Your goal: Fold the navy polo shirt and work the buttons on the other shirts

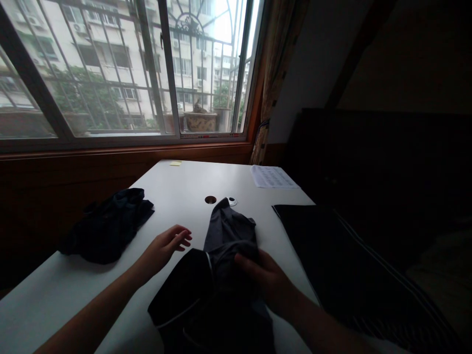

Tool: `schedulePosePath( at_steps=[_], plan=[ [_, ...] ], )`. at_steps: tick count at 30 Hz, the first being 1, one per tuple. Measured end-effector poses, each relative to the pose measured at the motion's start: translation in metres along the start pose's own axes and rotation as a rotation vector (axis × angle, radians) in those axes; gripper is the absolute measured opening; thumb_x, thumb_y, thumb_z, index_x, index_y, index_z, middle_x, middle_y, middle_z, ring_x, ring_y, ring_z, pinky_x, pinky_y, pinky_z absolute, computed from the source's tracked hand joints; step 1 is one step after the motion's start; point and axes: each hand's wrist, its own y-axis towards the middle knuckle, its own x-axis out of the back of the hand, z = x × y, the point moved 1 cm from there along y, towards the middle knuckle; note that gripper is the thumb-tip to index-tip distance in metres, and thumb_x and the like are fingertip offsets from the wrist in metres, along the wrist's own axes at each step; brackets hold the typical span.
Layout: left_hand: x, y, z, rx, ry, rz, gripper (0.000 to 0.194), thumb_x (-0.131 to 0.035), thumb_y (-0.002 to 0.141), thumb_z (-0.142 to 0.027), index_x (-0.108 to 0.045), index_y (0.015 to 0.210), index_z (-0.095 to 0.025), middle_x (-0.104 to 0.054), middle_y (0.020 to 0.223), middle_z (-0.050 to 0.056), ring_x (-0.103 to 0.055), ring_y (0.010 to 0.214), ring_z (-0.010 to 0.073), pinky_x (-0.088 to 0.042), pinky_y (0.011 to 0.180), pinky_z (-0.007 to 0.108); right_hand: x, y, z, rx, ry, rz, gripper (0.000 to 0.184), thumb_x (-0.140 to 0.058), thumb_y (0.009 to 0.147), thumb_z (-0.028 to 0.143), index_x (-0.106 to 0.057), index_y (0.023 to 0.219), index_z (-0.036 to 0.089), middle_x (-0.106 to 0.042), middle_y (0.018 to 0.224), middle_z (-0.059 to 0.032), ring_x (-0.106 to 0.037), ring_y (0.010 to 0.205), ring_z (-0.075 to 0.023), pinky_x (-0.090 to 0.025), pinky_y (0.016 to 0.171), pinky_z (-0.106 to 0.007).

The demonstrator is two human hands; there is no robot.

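Note:
A dark garment with thin white piping [180, 285] lies bunched on the white table [191, 179] in front of me. Its greyish fabric [228, 226] stands up in folds towards the far side; the exact kind of garment is unclear. My right hand [263, 275] grips these folds from the right, thumb on top and the other fingers hidden. Just left of the cloth, my left hand [173, 241] hovers over the table, holding nothing, its fingers loosely bent and apart.
Another crumpled dark garment [110, 226] rests at the table's left edge. On the right lies a flat dark garment with white stripes [332, 255]. Printed sheets [275, 177], a yellow note [175, 163], a round hole [210, 200] and a white ring-shaped cover [232, 201] are farther back.

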Motion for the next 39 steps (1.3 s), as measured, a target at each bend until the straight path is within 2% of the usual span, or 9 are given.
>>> schedulePosePath(
  at_steps=[6, 9, 12, 17, 21, 25, 28, 33, 39],
  plan=[
    [-0.025, -0.036, -0.016, 0.059, 0.047, 0.248, 0.059, -0.058, 0.093, -0.049, -0.037, 0.143, -0.027, -0.06, 0.131, 0.012, -0.066, 0.107, 0.0255, -0.056, 0.089, 0.04, 0.025, 0.05, 0.027, 0.068, 0.165, -0.162, 0.032, -0.076, 0.079, 0.041, -0.07, 0.1, 0.018, -0.072, 0.088, -0.0047, -0.069, 0.081, -0.0204, -0.056, 0.075, -0.032],
    [-0.039, -0.045, -0.011, -0.01, 0.112, 0.298, 0.08, -0.071, 0.084, -0.034, -0.026, 0.15, -0.03, -0.058, 0.134, 0.012, -0.068, 0.102, 0.0245, -0.057, 0.085, 0.04, 0.04, 0.078, 0.03, 0.165, -0.041, -0.152, 0.03, -0.069, 0.084, 0.039, -0.069, 0.105, 0.018, -0.074, 0.089, -0.0055, -0.071, 0.078, -0.0205, -0.057, 0.072, -0.032],
    [-0.046, -0.041, 0.0, -0.112, 0.207, 0.26, 0.072, -0.066, 0.083, -0.022, -0.034, 0.147, -0.027, -0.058, 0.136, 0.012, -0.065, 0.11, 0.0255, -0.055, 0.092, 0.041, 0.061, 0.109, 0.029, 0.281, -0.424, -0.178, 0.03, -0.057, 0.09, 0.039, -0.07, 0.109, 0.019, -0.075, 0.092, -0.0054, -0.071, 0.081, -0.0214, -0.057, 0.076, -0.036],
    [-0.022, -0.018, 0.006, -0.053, 0.272, 0.229, 0.046, -0.061, 0.086, -0.026, -0.052, 0.131, -0.022, -0.067, 0.121, 0.008, -0.066, 0.103, 0.0244, -0.054, 0.089, 0.038, 0.088, 0.144, 0.03, 0.411, -0.662, -0.356, 0.028, -0.063, 0.086, 0.031, -0.071, 0.111, 0.021, -0.071, 0.11, -0.0073, -0.065, 0.101, -0.0242, -0.045, 0.101, -0.047],
    [0.007, 0.001, 0.002, 0.052, 0.208, 0.241, 0.035, -0.06, 0.089, -0.048, -0.064, 0.105, -0.017, -0.07, 0.11, 0.007, -0.066, 0.097, 0.0236, -0.054, 0.084, 0.034, 0.07, 0.136, 0.027, 0.574, -0.809, -0.485, 0.033, -0.065, 0.086, 0.024, -0.065, 0.119, 0.02, -0.06, 0.126, -0.0135, -0.055, 0.114, -0.0283, -0.036, 0.107, -0.052],
    [0.023, 0.023, 0.006, 0.058, 0.191, 0.218, 0.04, -0.06, 0.088, -0.052, -0.068, 0.104, -0.016, -0.072, 0.107, 0.007, -0.067, 0.098, 0.0239, -0.052, 0.086, 0.033, 0.023, 0.112, 0.007, 0.729, -1.077, -0.061, 0.011, -0.06, 0.094, 0.025, -0.069, 0.1, 0.021, -0.065, 0.103, -0.0072, -0.059, 0.102, -0.022, -0.046, 0.097, -0.04],
    [0.028, 0.044, 0.013, -0.025, 0.322, 0.146, 0.039, -0.059, 0.089, -0.051, -0.069, 0.101, -0.016, -0.073, 0.095, 0.006, -0.068, 0.086, 0.0221, -0.052, 0.077, 0.031, 0.001, 0.1, -0.018, 0.617, -1.173, 0.248, 0.028, -0.067, 0.09, 0.03, -0.064, 0.118, 0.023, -0.063, 0.119, -0.0073, -0.06, 0.109, -0.0213, -0.049, 0.095, -0.036],
    [0.018, 0.064, 0.008, -0.257, 0.56, -0.063, 0.024, -0.058, 0.092, -0.04, -0.069, 0.091, -0.019, -0.068, 0.111, 0.009, -0.062, 0.102, 0.0244, -0.048, 0.092, 0.039, 0.008, 0.107, -0.047, 0.45, -1.185, 0.183, 0.047, -0.061, 0.089, 0.016, -0.054, 0.135, 0.024, -0.055, 0.135, -0.0078, -0.061, 0.115, -0.0204, -0.05, 0.097, -0.034],
    [-0.022, 0.048, -0.004, -0.394, 0.725, 0.19, 0.029, -0.066, 0.089, -0.045, -0.067, 0.106, -0.021, -0.066, 0.105, 0.007, -0.059, 0.099, 0.0237, -0.049, 0.085, 0.034, 0.025, 0.12, -0.051, 0.341, -1.255, 0.128, 0.022, -0.066, 0.089, 0.023, -0.068, 0.111, 0.024, -0.061, 0.115, -0.0031, -0.066, 0.093, -0.0169, -0.051, 0.084, -0.029]
  ],
)
